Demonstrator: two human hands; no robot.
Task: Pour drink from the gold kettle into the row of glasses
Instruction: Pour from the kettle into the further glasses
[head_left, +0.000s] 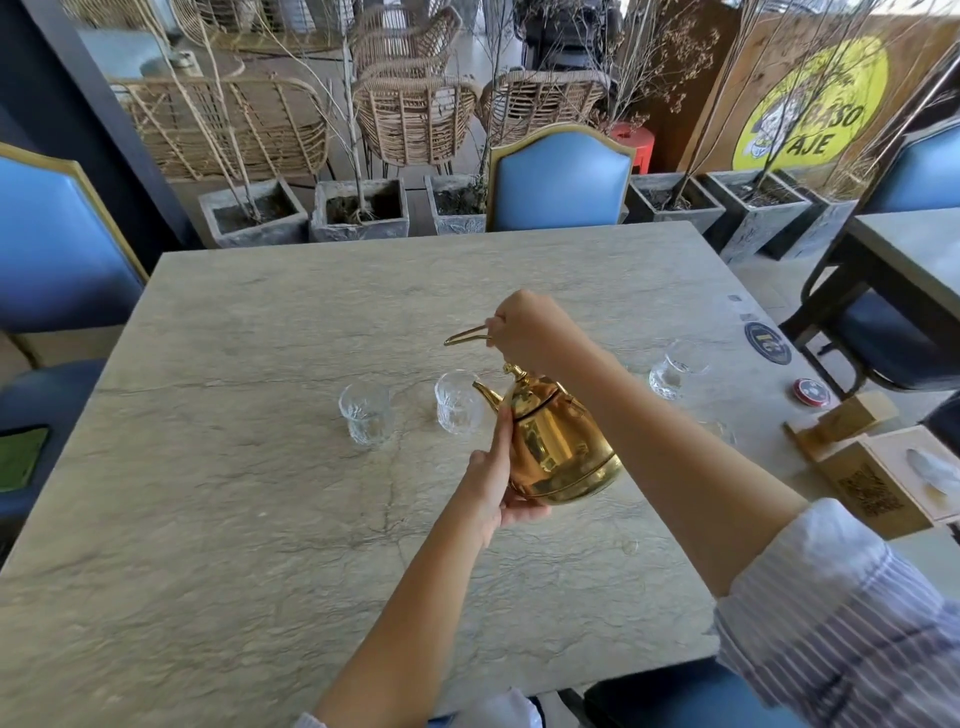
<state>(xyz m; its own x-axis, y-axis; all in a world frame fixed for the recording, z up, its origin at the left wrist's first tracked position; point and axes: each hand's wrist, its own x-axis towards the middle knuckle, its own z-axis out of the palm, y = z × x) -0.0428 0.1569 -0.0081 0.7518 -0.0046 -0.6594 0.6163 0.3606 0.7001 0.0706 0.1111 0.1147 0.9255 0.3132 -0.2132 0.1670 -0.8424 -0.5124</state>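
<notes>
Head view: kettle (558, 441) tilted, spout over second glass (458, 402). Right hand (530, 332) grips handle; left hand (496, 486) cups base. Risk: overtilt, spill onto table (260, 467).

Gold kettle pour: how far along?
Done: nothing clearly; whether any glass holds drink can't be told. In hand: right hand holds the handle, left hand steadies the gold kettle, spout at the middle glass. Left: left glass, right glass.
</notes>
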